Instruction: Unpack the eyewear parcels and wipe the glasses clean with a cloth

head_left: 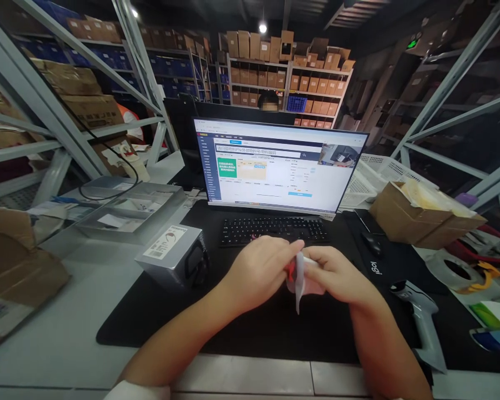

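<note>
My left hand (258,269) and my right hand (339,272) meet above the black desk mat (254,333), in front of the keyboard (270,229). Both are closed on a thin, whitish-pink folded piece (300,283) that looks like a small bag or a sheet; its exact kind is unclear. A bit of red shows by my left fingertips. To the left of my left hand stands a grey box (175,258) with a white label on top and a dark picture on its side.
Behind the keyboard stands a lit monitor (275,166). On the right lie a mouse (370,244), a barcode scanner (420,316), a tape roll (452,271) and an open carton (425,216). Grey trays (137,214) and a cardboard box (16,278) are on the left. Metal frames flank the desk.
</note>
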Motion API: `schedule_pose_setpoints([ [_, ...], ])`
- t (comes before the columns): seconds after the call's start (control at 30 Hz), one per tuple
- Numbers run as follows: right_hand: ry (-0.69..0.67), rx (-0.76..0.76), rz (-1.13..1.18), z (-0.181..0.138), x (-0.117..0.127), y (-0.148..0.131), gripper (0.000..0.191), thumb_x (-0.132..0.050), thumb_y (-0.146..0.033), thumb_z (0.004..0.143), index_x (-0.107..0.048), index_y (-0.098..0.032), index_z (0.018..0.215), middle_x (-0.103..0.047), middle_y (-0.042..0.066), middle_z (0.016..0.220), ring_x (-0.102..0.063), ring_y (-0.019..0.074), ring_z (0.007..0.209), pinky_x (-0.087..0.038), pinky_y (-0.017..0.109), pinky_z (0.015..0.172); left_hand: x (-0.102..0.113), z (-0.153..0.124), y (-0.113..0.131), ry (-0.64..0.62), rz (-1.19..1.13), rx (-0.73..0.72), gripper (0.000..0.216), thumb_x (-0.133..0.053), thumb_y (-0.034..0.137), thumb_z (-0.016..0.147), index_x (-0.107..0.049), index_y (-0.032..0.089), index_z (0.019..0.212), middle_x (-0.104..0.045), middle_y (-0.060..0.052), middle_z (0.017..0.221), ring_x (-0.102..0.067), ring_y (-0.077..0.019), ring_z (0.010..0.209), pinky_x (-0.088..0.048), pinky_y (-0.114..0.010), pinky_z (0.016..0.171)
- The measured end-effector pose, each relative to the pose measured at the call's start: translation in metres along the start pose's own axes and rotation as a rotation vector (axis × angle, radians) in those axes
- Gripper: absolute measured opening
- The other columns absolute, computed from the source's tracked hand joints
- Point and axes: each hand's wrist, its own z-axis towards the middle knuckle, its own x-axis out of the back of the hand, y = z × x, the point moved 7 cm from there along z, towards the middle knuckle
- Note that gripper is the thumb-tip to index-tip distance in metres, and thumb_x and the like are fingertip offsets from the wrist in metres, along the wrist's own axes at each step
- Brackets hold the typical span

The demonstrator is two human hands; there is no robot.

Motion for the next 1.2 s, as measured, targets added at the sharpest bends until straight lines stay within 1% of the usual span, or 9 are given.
schedule_pose_setpoints([
  [0.1,0.094,-0.008,-0.041,-0.002,0.002,-0.003,0.033,-0.053,-0.041,0.099,-0.064,-0.017,0.079,-0.063,0.002,0.076,-0.053,0.0158,0.07,-0.04,0.027,0.062,-0.004,0.0,0.006,0.031,-0.013,-0.026,0.049,-0.055,0.006,0.091,-0.048,0.013,0.139,-0.074,-0.014,0.112,-0.07,-0.0241,0.109,-0.061,-0.041,0.091],
  [0.2,0.026,-0.027,-0.019,-0.004,0.008,0.002,0.036,-0.057,-0.046,0.096,-0.064,-0.017,0.077,-0.062,0.002,0.074,-0.053,0.0161,0.067,-0.042,0.027,0.06,0.0,-0.001,-0.004,0.018,-0.074,0.053,0.05,-0.058,0.005,0.089,-0.051,0.015,0.137,-0.073,-0.013,0.117,-0.069,-0.0236,0.113,-0.06,-0.041,0.097],
  [0.33,-0.033,-0.052,0.101,-0.005,0.022,0.012,0.038,-0.063,-0.053,0.091,-0.067,-0.018,0.078,-0.064,0.004,0.072,-0.058,0.0187,0.067,-0.046,0.028,0.057,0.007,-0.004,-0.021,0.002,-0.136,0.2,0.056,-0.056,0.004,0.087,-0.049,0.02,0.14,-0.074,-0.008,0.111,-0.071,-0.021,0.105,-0.062,-0.038,0.092],
  [0.53,0.11,-0.044,0.05,0.001,0.011,0.003,0.03,-0.064,-0.047,0.091,-0.071,-0.018,0.083,-0.068,0.004,0.075,-0.061,0.0211,0.073,-0.051,0.03,0.064,-0.011,-0.005,0.002,0.054,0.019,0.029,0.044,-0.054,0.005,0.09,-0.052,0.012,0.134,-0.074,-0.015,0.111,-0.07,-0.0265,0.11,-0.062,-0.044,0.092],
  [0.67,0.048,-0.046,0.055,0.0,0.01,0.005,0.031,-0.062,-0.046,0.093,-0.071,-0.018,0.085,-0.068,0.004,0.079,-0.06,0.0196,0.074,-0.049,0.029,0.066,-0.011,-0.003,-0.003,0.024,-0.079,0.069,0.041,-0.055,0.006,0.09,-0.054,0.015,0.13,-0.074,-0.013,0.112,-0.07,-0.0246,0.11,-0.062,-0.042,0.092],
  [0.87,-0.008,-0.049,0.337,-0.002,0.032,0.032,0.036,-0.071,-0.052,0.087,-0.073,-0.016,0.09,-0.07,0.005,0.082,-0.06,0.0172,0.07,-0.046,0.026,0.062,0.015,-0.008,-0.032,0.11,-0.115,0.325,0.048,-0.063,0.005,0.081,-0.059,0.02,0.127,-0.075,-0.006,0.109,-0.073,-0.0181,0.098,-0.063,-0.031,0.087],
  [1.03,0.023,-0.085,0.546,0.006,0.026,0.044,0.046,-0.063,-0.059,0.09,-0.075,-0.015,0.089,-0.066,0.005,0.069,-0.054,0.0154,0.056,-0.042,0.027,0.054,0.021,-0.007,-0.029,0.122,-0.086,0.272,0.037,-0.059,0.001,0.082,-0.066,0.019,0.113,-0.075,-0.008,0.112,-0.072,-0.0199,0.105,-0.062,-0.034,0.09],
  [1.1,0.046,-0.1,0.505,0.006,0.022,0.039,0.046,-0.06,-0.059,0.092,-0.075,-0.015,0.092,-0.064,0.004,0.07,-0.053,0.0156,0.059,-0.041,0.028,0.055,0.019,-0.006,-0.025,0.117,-0.077,0.253,0.035,-0.058,0.0,0.082,-0.067,0.017,0.112,-0.075,-0.009,0.111,-0.071,-0.0206,0.105,-0.062,-0.036,0.091],
  [1.2,0.062,-0.057,0.263,0.001,0.014,0.017,0.04,-0.058,-0.053,0.095,-0.071,-0.016,0.091,-0.063,0.004,0.078,-0.053,0.0163,0.069,-0.042,0.028,0.063,0.009,-0.004,-0.013,0.081,-0.056,0.191,0.032,-0.06,0.0,0.083,-0.066,0.014,0.111,-0.075,-0.012,0.11,-0.071,-0.0224,0.103,-0.062,-0.039,0.09],
])
